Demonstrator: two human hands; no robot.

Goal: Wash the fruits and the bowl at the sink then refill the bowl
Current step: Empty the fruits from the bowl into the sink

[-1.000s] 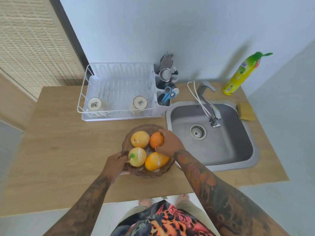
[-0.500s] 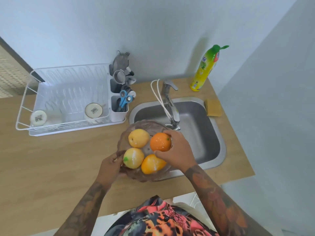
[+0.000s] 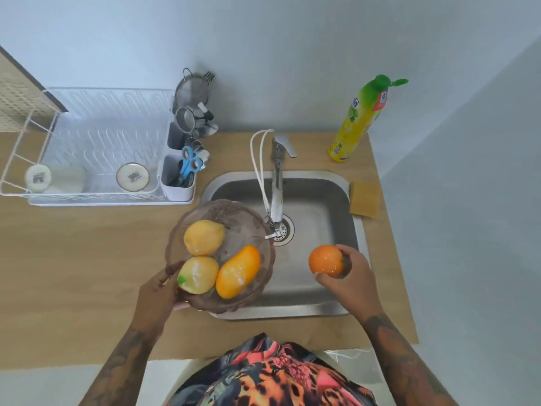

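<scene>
Step in hand: unloading the fruit at the sink [image 3: 355, 197]; by my reckoning the washing has yet to begin, since no water shows at the tap [image 3: 276, 197].
Right hand [image 3: 349, 276]: fingers curled round the orange [image 3: 325, 260], held over the basin at about 3 o'clock from the drain.
Left hand [image 3: 159, 291]: grips the near-left rim of the bowl [image 3: 248, 221], thumb on the edge, at roughly 8 o'clock on the bowl.
Bowl: brownish, see-through, hanging partly over the sink's left edge and partly over the counter [image 3: 73, 259].
In the bowl: a yellow pear-like fruit [image 3: 203, 237] at 11 o'clock, a yellow-green one [image 3: 197, 275] at 7 o'clock, a mango [image 3: 237, 271] at 5 o'clock (three left, all touching or nearly so).
Next move: I'd say the orange wants setting down in the basin or taking under the spout, then the tap lever lifted, which needs a free hand.
Drying rack [image 3: 96, 148]: two upturned cups [image 3: 132, 177] at 10 o'clock from the bowl.
Caddy [image 3: 175, 183]: blue scissors [image 3: 189, 164] and strainers standing in it.
Sink side: sponge [image 3: 364, 197] at 2 o'clock, soap bottle [image 3: 360, 118] behind it.
</scene>
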